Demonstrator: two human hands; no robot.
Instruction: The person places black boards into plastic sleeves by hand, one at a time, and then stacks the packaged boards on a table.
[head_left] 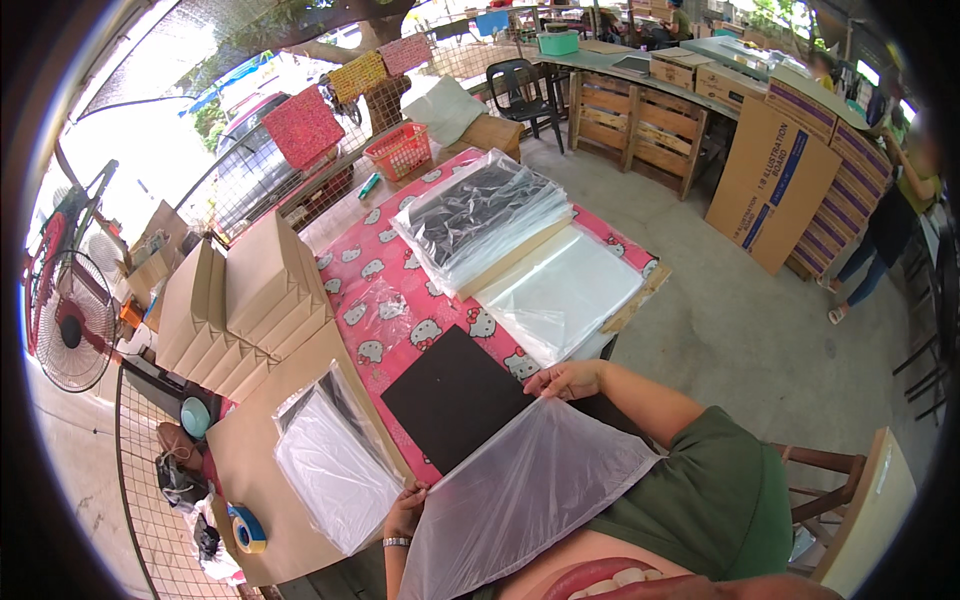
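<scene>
A dark green shirt (665, 505) of plain cloth, creased in soft folds, clothes the person, its loose right sleeve (735, 455) leaving the forearm (645, 398) bare. 1 silvery band (397, 542), watch or bracelet unclear, circles the left wrist (402, 530), while the left hand (407, 507) and right hand (566, 380) are uncovered.

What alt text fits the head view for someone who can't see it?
A person's left hand and right hand hold translucent plastic stretched beside a black sheet on a pink patterned tablecloth; a plastic-wrapped stack lies beyond.

Left hand (407, 507) and right hand (566, 380) spread apart — both pinching.
</scene>
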